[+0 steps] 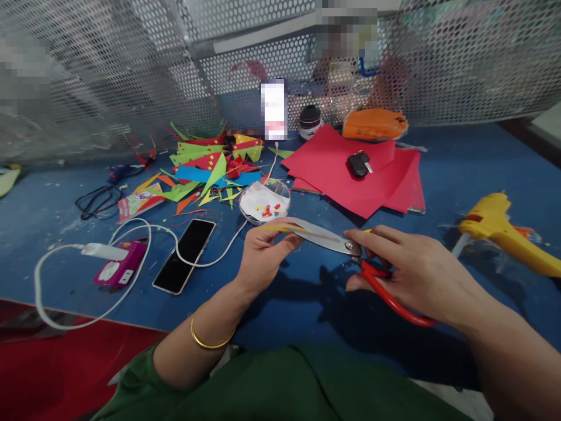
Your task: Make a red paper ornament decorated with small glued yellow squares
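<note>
My right hand [407, 272] is closed around the red handles of a pair of scissors [322, 237], blades pointing left. Between the fingertips and thumb of my left hand [263, 257] is a thin yellow paper strip [280, 227], partly hidden by the fingers and the blades. The blade tips lie at the strip, close to my left fingers; whether they are cutting it I cannot tell. Just beyond my left hand stands a clear round bowl [265, 202] lined with white, holding small red, yellow and blue paper bits.
Coloured paper scraps [214, 166] are heaped at the back left. Red paper sheets [337, 169] carry a car key [359, 165]. A yellow glue gun [504, 228] lies right; a phone [186, 254], white cable [149, 234] and purple box [120, 269] lie left. Perforated metal [144, 76] closes the back.
</note>
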The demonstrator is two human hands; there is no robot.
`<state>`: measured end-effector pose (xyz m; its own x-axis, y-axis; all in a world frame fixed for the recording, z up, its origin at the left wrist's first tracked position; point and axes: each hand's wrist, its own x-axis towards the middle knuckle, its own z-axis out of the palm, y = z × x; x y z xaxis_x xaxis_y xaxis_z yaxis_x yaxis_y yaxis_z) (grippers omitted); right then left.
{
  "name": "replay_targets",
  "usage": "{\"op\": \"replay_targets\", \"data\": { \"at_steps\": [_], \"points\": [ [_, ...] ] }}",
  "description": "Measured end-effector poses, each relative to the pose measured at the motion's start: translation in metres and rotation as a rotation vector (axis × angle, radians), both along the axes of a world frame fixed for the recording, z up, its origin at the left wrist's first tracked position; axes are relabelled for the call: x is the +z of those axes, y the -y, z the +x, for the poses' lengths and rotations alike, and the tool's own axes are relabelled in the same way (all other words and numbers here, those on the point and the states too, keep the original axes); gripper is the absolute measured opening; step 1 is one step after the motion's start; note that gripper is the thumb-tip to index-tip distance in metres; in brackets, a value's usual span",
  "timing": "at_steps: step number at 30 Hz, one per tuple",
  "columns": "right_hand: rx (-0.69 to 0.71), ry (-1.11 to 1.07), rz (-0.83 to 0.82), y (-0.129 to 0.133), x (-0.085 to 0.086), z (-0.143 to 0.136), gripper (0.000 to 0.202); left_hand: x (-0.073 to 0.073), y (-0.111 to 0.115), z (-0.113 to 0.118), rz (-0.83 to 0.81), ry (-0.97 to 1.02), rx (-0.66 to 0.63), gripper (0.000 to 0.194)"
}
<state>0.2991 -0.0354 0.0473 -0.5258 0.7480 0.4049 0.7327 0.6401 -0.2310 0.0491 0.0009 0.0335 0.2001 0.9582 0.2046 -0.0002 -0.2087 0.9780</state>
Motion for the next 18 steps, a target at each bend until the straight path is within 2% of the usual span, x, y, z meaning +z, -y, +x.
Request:
{"op": "replay_targets", "data": {
  "at_steps": [10, 18],
  "points": [
    [0.003, -0.015, 0.040, -0.0004, -0.0033, -0.0036, 0.059, -0.0079, -0.0012, -0.0006, -0.077, 0.063, -0.008, 0.012],
    [0.008, -0.036, 0.032, -0.0006, -0.0030, -0.0055, 0.062, -0.0057, -0.0013, 0.0018, -0.088, 0.112, -0.013, 0.008]
  ]
}}
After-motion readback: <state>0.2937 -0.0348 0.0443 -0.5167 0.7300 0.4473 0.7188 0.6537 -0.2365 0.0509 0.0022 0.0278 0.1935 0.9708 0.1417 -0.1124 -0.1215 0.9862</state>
